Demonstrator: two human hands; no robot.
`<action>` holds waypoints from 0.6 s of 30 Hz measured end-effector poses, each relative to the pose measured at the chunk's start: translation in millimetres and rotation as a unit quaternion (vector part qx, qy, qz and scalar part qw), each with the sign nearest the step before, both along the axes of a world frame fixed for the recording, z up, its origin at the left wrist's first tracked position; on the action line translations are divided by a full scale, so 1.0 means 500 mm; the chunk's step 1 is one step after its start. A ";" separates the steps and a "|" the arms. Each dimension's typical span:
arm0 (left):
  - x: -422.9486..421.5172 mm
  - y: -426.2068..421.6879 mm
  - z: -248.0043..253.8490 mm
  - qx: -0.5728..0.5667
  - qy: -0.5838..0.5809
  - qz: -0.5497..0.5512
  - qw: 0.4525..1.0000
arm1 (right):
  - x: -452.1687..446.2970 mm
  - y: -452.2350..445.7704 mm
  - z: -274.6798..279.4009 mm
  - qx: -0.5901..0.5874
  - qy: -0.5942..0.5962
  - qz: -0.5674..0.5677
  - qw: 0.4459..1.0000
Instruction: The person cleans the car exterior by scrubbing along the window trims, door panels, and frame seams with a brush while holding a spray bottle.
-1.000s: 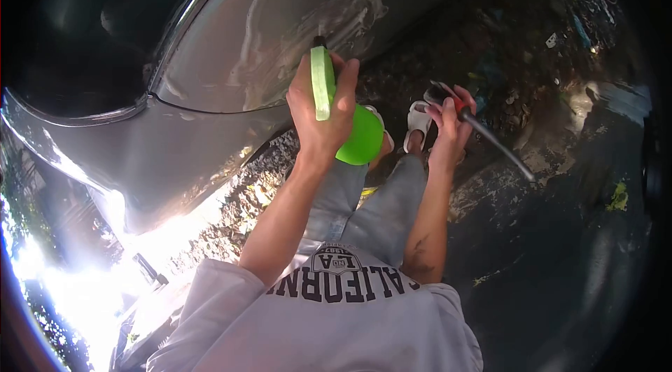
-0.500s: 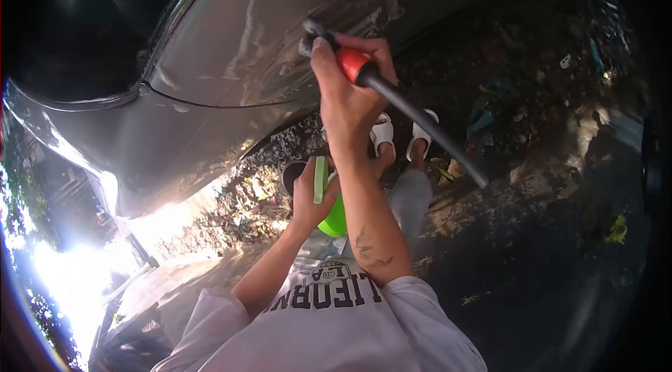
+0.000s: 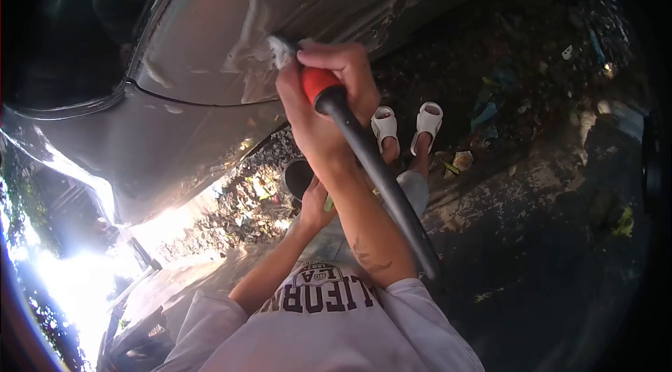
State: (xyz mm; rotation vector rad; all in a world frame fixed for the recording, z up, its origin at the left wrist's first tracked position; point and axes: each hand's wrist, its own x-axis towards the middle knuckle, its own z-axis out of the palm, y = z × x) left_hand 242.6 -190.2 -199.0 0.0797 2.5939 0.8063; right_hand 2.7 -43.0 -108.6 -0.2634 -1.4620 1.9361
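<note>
The long-handled brush [image 3: 379, 181], red-collared and black-shafted, slants across the right forearm, its foamy tip against the grey car panel [image 3: 199, 50]. The right hand's fingers are wrapped around the red collar, thumb and forefinger near the tip. Soapy streaks smear the panel. The left hand [image 3: 316, 204] is partly covered by the right forearm; a pale green sliver of spray bottle [image 3: 328, 202] shows beside it, its grip unclear. Since half a second ago, the brush tip has shifted left along the panel.
</note>
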 end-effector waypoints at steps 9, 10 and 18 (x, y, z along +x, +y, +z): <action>0.045 -0.041 -0.043 0.067 -0.151 0.002 0.986 | 0.015 -0.007 -0.010 0.039 0.013 0.077 0.996; 0.040 -0.034 -0.043 0.030 -0.142 -0.056 0.988 | 0.012 -0.005 -0.011 0.064 0.028 0.055 0.996; 0.046 -0.007 -0.045 0.070 -0.093 0.015 0.993 | -0.017 0.060 -0.019 0.226 0.104 0.138 0.959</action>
